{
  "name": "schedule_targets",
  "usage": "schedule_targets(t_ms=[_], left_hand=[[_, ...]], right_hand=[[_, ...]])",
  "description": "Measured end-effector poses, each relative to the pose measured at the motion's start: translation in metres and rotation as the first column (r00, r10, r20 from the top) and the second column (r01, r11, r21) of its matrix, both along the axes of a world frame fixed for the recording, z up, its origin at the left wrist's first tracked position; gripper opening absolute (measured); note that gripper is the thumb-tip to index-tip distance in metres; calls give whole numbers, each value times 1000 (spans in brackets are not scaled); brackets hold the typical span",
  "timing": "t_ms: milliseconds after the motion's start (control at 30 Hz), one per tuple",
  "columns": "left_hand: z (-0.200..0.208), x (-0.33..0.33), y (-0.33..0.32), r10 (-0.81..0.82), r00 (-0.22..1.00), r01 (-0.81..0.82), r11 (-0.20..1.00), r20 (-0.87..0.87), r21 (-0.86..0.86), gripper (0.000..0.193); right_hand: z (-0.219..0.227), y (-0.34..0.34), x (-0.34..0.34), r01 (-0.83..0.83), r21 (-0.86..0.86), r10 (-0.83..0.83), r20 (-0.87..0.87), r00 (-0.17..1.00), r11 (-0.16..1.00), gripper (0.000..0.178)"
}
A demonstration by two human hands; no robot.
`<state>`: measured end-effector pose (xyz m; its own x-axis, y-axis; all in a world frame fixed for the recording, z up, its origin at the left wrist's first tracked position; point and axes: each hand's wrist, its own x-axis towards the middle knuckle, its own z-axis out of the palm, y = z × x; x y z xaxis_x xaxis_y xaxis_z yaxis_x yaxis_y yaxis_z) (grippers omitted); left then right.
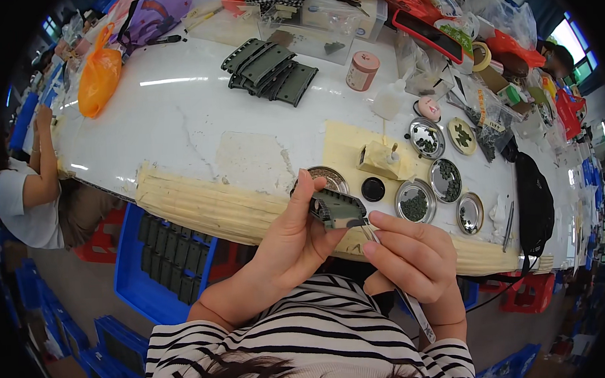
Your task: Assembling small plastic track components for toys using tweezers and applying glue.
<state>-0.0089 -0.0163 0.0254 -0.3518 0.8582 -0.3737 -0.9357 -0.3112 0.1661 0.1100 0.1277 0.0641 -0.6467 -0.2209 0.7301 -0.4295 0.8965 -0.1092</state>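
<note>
Position of workpiece: we recorded the green plastic part raised over the near edge of the white surface, between our two hands. Our left hand was curled about its left end and underside, digits bent and gripping it. Our right hand was pinched on a pair of silver tweezers, its fingertips near the part's right end. The tweezer tips pointed at that end; we could not tell whether they touched it or sat just beside it.

Beyond the part we noted a round black dish, a yellow block with an upright peg and, to the right, steel dishes holding small green pieces. A stack of green panels lay farther back.

Markings: we saw dark marks on the tweezers' broad end, too small to make out. A pink jar bore a small emblem and print on its side. A clear bag near the dishes carried yellow lettering, blurred at this size.
</note>
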Motion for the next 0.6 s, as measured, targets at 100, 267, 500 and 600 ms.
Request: schedule_targets(t_ms=[100,267,500,600], left_hand=[[-1,1,0,11,1000,-11,1000,-20,-7,31],[-2,1,1,2,999,-2,1000,-32,-9,30],[-4,3,1,29,998,-29,1000,-50,-5,29],[-5,4,0,43,998,-43,999,-48,0,28]], right_hand=[[0,-1,-1,-11,5,11,11,1000,1000,36],[-1,-2,-1,16,19,-16,11,1000,1000,35],[0,1,-1,-37,39,35,47,998,999,32],[0,-1,0,-12,33,10,49,999,999,32]])
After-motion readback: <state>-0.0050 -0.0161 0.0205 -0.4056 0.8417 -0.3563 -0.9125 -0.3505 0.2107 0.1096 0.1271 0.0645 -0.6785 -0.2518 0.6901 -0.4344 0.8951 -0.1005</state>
